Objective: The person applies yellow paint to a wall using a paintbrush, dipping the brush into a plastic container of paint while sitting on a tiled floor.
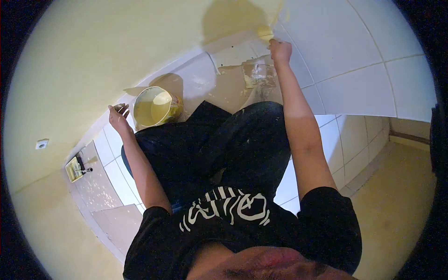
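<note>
My right hand [281, 51], at the upper right, is closed around the handle of a paintbrush [266, 33]. The yellowish bristle end lies low on the wall, beside the corner with the white tiles. At the left, my left hand [119, 113] has its fingers apart with nothing seen in them, near the wall's foot. Between that hand and my knees a plastic bucket [176, 106] of pale yellow paint stands on the covered floor, its open top towards me.
A paint tray [74, 169] with a roller lies by the wall at the far left. Paint-spotted cardboard [227, 78] covers floor by the pale yellow wall [122, 42]. A socket [42, 144] sits on that wall. White tiles [343, 45] rise at the right.
</note>
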Tool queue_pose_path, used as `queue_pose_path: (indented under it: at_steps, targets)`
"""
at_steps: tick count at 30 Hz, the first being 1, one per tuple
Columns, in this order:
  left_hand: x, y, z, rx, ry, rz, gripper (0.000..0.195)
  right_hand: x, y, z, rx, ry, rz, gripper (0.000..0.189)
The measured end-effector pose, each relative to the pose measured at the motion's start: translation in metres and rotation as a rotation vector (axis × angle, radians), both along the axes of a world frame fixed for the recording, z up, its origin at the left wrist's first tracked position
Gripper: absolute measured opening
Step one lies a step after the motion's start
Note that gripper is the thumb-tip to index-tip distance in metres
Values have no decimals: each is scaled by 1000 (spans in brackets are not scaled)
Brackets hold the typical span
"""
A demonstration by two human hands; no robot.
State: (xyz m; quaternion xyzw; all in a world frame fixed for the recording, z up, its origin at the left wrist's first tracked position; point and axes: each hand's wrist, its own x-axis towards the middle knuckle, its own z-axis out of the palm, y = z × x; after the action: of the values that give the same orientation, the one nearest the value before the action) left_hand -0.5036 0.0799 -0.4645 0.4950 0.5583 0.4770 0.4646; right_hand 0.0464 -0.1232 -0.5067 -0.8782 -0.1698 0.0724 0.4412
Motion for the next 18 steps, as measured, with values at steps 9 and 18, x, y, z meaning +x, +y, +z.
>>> queue_pose_path:
  at_steps: [9,18]
  targets:
    - [10,2,-1,-19,-9,45,49,-52,32,0,31,-270,402,27]
    - [24,6,0,-20,-112,22,51,-29,43,-17,-64,-449,28,29]
